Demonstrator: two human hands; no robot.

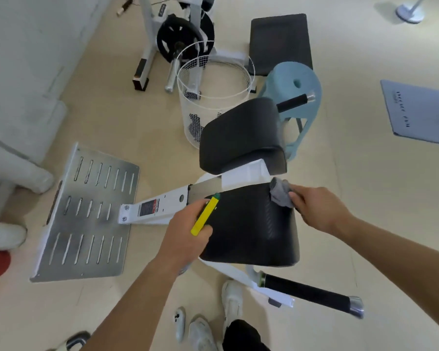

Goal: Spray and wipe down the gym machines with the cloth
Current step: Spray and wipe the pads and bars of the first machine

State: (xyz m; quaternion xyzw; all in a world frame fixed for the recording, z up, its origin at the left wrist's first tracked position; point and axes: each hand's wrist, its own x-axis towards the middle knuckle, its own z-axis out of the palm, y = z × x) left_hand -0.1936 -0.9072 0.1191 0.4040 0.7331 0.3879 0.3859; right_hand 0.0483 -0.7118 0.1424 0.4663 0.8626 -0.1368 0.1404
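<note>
The slotted metal footplate lies on the floor to the left of the left grip, joined to the machine by a white beam. The black seat pad sits between the two grips. A second black pad stands beyond them, with a white wire basket and a pale blue stool farther off. Both bare forearms reach forward from the lower edge of view, the left rising steeply, the right coming in from the lower right. The left grip is curled round a yellow spray bottle, whose green tip points up and away over the seat pad's left edge. The right grip, knuckles up, pinches a bunched grey cloth against the seat pad's far right corner.
</note>
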